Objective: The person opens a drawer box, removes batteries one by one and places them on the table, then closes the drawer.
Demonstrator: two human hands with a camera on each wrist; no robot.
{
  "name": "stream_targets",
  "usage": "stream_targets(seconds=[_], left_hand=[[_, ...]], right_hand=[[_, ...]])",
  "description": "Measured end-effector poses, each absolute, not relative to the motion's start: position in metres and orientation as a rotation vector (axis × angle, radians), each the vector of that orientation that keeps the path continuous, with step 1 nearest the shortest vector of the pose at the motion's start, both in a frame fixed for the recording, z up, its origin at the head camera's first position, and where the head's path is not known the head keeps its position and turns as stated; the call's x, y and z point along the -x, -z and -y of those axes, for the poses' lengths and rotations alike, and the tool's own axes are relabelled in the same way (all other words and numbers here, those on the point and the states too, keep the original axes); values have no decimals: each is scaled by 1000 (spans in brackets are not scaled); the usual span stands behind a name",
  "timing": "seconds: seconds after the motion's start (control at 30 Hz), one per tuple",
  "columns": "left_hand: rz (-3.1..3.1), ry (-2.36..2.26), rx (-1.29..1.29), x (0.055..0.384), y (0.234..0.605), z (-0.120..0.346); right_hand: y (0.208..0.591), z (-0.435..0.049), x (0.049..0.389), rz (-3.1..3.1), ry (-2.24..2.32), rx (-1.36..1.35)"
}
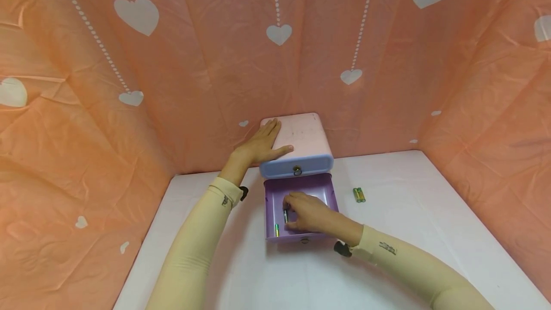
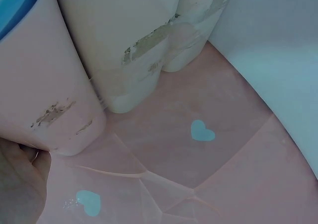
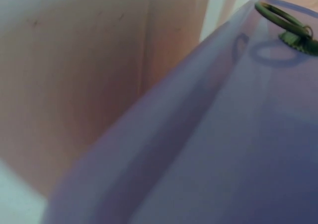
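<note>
My left hand (image 1: 263,145) rests spread on the pink top of a small drawer cabinet (image 1: 301,133), thumb toward its blue upper drawer (image 1: 314,164). In the left wrist view, part of the hand (image 2: 22,182) shows beside the cabinet's scuffed side (image 2: 64,85). Below the blue drawer, a purple drawer (image 1: 269,204) is pulled out. Inside it, my right hand (image 1: 307,212) pinches a dark and silver battery (image 1: 285,215) between thumb and fingers. A green and gold battery (image 1: 277,230) stands near the drawer's front left corner. The right wrist view shows the purple drawer front (image 3: 198,149), without the hand.
Two green and gold batteries (image 1: 359,194) lie side by side on the white table (image 1: 387,214), right of the drawer. An orange cloth with white hearts (image 1: 224,61) hangs behind the cabinet and on both sides. Ring pulls (image 1: 297,171) hang on the drawer fronts.
</note>
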State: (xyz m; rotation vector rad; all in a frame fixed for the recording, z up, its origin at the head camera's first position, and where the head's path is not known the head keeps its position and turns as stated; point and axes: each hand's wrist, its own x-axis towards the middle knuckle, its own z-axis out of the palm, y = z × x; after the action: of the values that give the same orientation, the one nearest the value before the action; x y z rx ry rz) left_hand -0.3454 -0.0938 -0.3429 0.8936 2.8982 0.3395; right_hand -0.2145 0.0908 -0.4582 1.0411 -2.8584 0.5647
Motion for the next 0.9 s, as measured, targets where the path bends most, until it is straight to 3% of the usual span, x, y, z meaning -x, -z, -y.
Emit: stream_targets(seconds=[0.9], left_hand=[[-2918,-314,-904,348,346,94]], right_hand=[[432,-147,195,2745,-758,-864]])
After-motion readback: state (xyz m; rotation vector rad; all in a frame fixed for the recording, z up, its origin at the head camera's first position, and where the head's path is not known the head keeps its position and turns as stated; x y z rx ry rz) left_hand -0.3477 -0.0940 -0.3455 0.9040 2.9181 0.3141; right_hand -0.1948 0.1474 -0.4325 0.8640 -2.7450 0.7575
